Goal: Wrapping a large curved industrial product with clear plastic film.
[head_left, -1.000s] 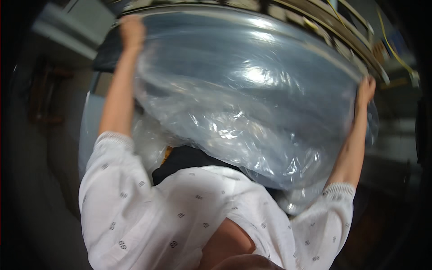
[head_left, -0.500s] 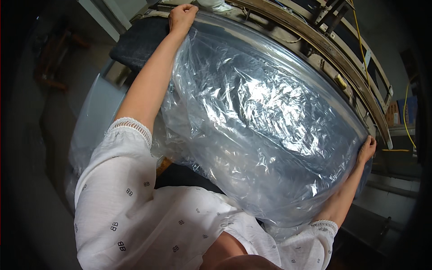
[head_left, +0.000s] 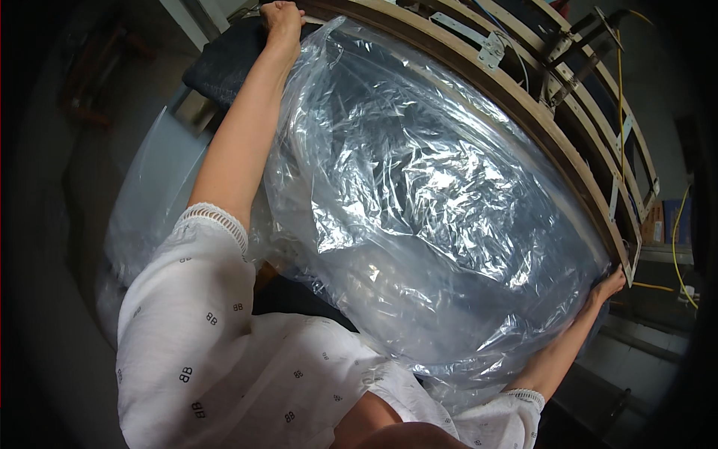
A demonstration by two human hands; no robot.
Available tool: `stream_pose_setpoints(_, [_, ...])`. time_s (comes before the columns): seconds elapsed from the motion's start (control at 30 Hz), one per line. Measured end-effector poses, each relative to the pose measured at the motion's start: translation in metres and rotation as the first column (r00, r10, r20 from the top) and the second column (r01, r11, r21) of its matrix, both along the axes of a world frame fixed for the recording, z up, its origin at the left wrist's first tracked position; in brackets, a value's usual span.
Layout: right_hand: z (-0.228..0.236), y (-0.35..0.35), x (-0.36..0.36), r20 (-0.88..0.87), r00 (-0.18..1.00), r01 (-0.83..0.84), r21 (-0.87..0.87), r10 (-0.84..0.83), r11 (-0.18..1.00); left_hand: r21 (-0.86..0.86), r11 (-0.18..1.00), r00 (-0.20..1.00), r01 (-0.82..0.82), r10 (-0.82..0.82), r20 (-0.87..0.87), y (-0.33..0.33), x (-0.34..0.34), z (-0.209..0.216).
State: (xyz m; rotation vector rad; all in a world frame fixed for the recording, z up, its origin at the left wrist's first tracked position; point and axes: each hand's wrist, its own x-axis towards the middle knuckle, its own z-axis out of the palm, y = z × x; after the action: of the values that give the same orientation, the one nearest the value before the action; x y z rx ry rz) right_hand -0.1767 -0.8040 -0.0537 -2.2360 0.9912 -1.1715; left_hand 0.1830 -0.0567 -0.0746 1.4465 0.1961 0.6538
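A large, crinkled clear plastic sheet (head_left: pixel 419 217) spreads before me and hangs toward my lap. My left hand (head_left: pixel 283 24) is closed at its far left corner, beside the end of a curved-looking wooden bar (head_left: pixel 508 93). At the near right end of that bar, my right hand (head_left: pixel 610 284) is closed on the sheet's right corner. The fingertips of both hands are partly hidden, so the exact hold is hard to see. The bar lies along the sheet's far edge and covers it.
Behind the bar runs a slatted frame with metal brackets (head_left: pixel 491 49) and a yellow cable (head_left: pixel 619 112). A dark padded piece (head_left: pixel 221 67) lies left of my forearm, above a hanging pale plastic sheet (head_left: pixel 153 191). Boxes (head_left: pixel 664 219) stand at the far right.
The wooden bar and its frame have come toward me, onto the sheet's far edge, hiding the strip behind it. My left hand has shifted slightly left, my right hand slightly down.
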Motion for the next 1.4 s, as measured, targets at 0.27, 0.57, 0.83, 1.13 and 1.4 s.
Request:
stream_pose_setpoints(0.27, [-0.009,-0.032,0.001,-0.349,0.929,0.089,-0.117,-0.125,0.989,0.767,0.639,0.899,0.062,0.298,-0.322,-0.045,-0.038,0.039])
stream_pose_setpoints(0.57, [0.032,0.071,-0.059,-0.16,0.908,-0.362,0.164,0.387,0.918,0.156,0.899,0.9,0.409,-0.425,0.091,-0.014,-0.11,0.058])
stream_pose_setpoints(0.83, [0.031,0.081,-0.088,-0.176,0.918,-0.299,0.282,0.355,0.912,0.161,0.829,0.825,0.536,-0.555,0.11,-0.009,-0.173,0.069])
stream_pose_setpoints(1.13, [0.024,0.044,-0.095,-0.269,0.893,-0.266,0.333,0.362,0.905,0.108,0.819,0.817,0.563,-0.572,0.077,0.004,-0.186,0.064])
stream_pose_setpoints(1.4, [0.058,0.094,-0.085,-0.352,0.855,-0.263,0.337,0.38,0.904,0.459,0.522,0.695,0.719,-0.515,-0.502,0.015,-0.154,0.08])
